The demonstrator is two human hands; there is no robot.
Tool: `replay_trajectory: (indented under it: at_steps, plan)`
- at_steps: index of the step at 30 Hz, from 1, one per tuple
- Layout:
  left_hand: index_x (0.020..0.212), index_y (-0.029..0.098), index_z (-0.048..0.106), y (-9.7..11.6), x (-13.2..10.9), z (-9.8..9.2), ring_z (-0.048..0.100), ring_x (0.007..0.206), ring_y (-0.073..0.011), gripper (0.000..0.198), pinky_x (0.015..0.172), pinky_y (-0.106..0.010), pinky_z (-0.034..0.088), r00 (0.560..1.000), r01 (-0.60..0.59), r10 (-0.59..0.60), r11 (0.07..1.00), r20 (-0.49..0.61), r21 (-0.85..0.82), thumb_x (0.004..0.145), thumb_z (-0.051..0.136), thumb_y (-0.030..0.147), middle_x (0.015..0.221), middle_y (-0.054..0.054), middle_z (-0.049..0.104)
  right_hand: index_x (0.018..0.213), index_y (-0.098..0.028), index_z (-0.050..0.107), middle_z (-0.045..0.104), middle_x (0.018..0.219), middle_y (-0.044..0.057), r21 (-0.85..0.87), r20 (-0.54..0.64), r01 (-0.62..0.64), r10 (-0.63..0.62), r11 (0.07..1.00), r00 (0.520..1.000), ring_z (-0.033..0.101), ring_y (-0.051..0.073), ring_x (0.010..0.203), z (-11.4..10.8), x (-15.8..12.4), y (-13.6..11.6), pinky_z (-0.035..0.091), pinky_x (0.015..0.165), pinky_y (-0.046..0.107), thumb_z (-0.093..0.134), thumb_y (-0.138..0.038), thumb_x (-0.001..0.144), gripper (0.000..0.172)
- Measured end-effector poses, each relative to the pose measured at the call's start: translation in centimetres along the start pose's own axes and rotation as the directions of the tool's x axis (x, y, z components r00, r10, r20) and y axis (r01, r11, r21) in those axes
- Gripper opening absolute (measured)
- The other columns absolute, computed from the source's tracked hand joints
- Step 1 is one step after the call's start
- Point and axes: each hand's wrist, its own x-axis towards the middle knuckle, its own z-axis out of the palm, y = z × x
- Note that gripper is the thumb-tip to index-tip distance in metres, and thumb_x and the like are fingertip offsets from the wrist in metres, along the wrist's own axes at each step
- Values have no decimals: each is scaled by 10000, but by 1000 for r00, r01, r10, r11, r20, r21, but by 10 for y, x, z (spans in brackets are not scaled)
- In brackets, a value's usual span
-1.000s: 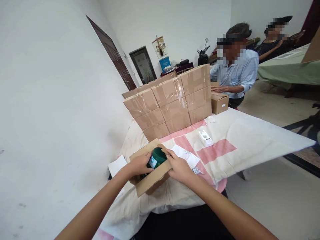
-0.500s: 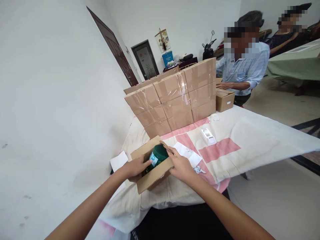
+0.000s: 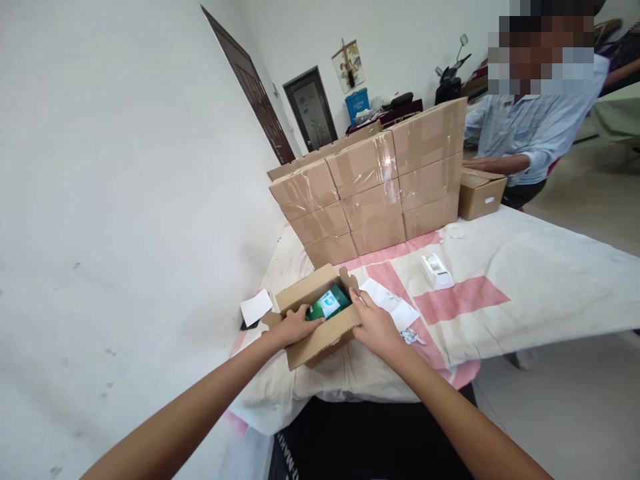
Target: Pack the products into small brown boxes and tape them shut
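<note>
An open cardboard box point(image 3: 320, 339) stands near the front edge of the cloth-covered table. Inside it lies a green container point(image 3: 329, 303) with a white and blue label. My left hand point(image 3: 298, 326) reaches over the box's left side, fingers spread, with its fingertips against the container's left end. On the box's right side, my right hand point(image 3: 375, 323) grips the cardboard rim near a raised flap, its thumb partly hidden. A white paper sheet point(image 3: 393, 301) lies just right of the box, beside a small crumpled heap point(image 3: 412, 337).
Taped cardboard boxes point(image 3: 373, 193) form a wall behind. A white device point(image 3: 437, 271) sits on the tablecloth point(image 3: 540, 267) to the right. Another sheet point(image 3: 257, 308) lies at left. A person in a light blue shirt point(image 3: 560, 130) touches a smaller box point(image 3: 481, 193).
The green container has gone from tilted up to lying lower in the box. My left hand has followed it down. The whole view has shifted, with the scene sliding right.
</note>
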Motion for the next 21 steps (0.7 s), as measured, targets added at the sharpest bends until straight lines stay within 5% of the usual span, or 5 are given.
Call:
replay_trajectory:
  at_steps: [7,13,16,18,21]
  plan:
    - [1020,271,711,-7,7,-26,665,1070,-334,393,928,-441,504,990,-135,143,972,-23,194,739,660,540,1146,-73,740,1607,-171,284,494,1449,142,81,7,1,-2,997,1000,619,278,1113,5,-1,5,532,904,379,514,-123,736,902]
    - [1240,223,626,-31,-23,-49,576,1230,-352,574,1031,-493,458,912,-50,99,990,-399,131,894,416,630,1303,-138,630,1634,-179,171,427,1551,135,262,-237,230,-168,937,957,367,292,1400,12,-5,14,365,1172,473,575,-159,820,909]
    - [1431,138,438,-49,-42,-26,632,1121,-318,742,954,-500,516,873,-40,32,999,-487,-5,967,155,643,1221,-172,610,1646,-245,114,610,1358,94,383,-236,307,-230,871,944,421,280,1310,13,-2,23,393,1138,502,607,-232,894,898]
    - [1516,168,327,-61,-51,-1,647,1055,-278,752,963,-482,518,896,-183,132,980,-425,-82,975,179,668,1142,-131,628,1638,-274,169,662,1240,76,450,-188,304,-244,840,951,457,275,1253,15,3,28,418,1108,498,632,-252,900,871]
    - [1583,245,251,-73,-56,29,545,1243,-299,830,1124,-517,390,870,-422,354,894,-343,-149,934,279,761,1292,-143,592,1612,-265,274,670,1159,73,503,-187,285,-219,816,958,504,255,1192,20,12,31,433,1089,471,613,-273,923,768]
